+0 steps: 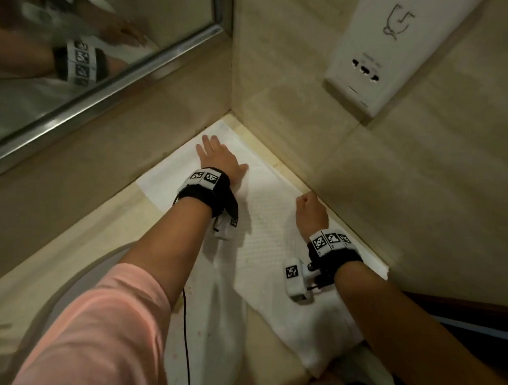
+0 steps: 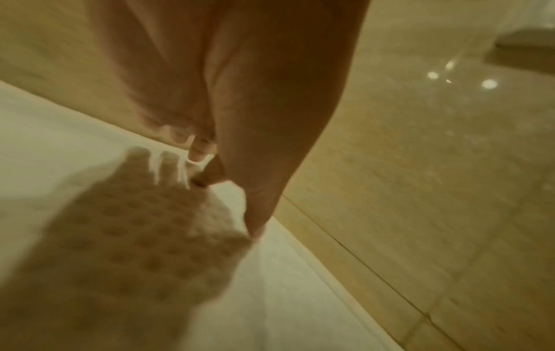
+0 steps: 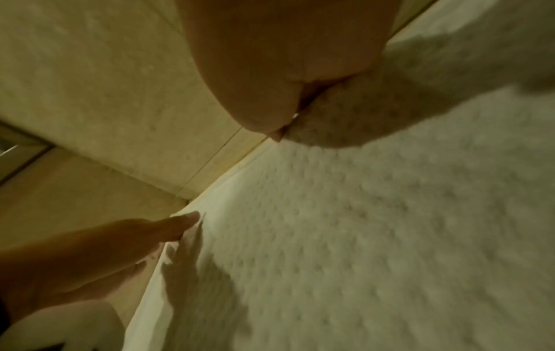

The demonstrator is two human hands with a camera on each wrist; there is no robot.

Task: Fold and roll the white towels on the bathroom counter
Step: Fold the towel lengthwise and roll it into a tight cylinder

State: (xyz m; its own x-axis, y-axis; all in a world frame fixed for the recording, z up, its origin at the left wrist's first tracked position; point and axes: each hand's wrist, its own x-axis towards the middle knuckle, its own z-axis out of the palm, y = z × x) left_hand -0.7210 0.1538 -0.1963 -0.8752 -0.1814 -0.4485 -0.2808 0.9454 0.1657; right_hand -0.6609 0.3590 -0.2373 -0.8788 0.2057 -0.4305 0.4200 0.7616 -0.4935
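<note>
A white towel [image 1: 263,221] lies spread on the beige counter [image 1: 87,236], running from the wall corner to the front edge, where it hangs over. My left hand [image 1: 215,159] lies flat on its far end near the corner, fingers [image 2: 201,152] straight, casting a shadow on the waffle-textured towel [image 2: 60,166]. My right hand [image 1: 311,210] is curled at the towel's right edge, close to the side wall. In the right wrist view the right hand [image 3: 270,71] holds a raised fold of the towel [image 3: 390,237]; the left hand [image 3: 105,237] shows at lower left.
A mirror [image 1: 63,55] hangs above the back wall. A white socket panel [image 1: 401,43] sits on the right wall. A grey sink rim [image 1: 28,336] curves at the lower left. More white cloth [image 1: 220,311] lies toward the front edge, beside a black cable [image 1: 186,343].
</note>
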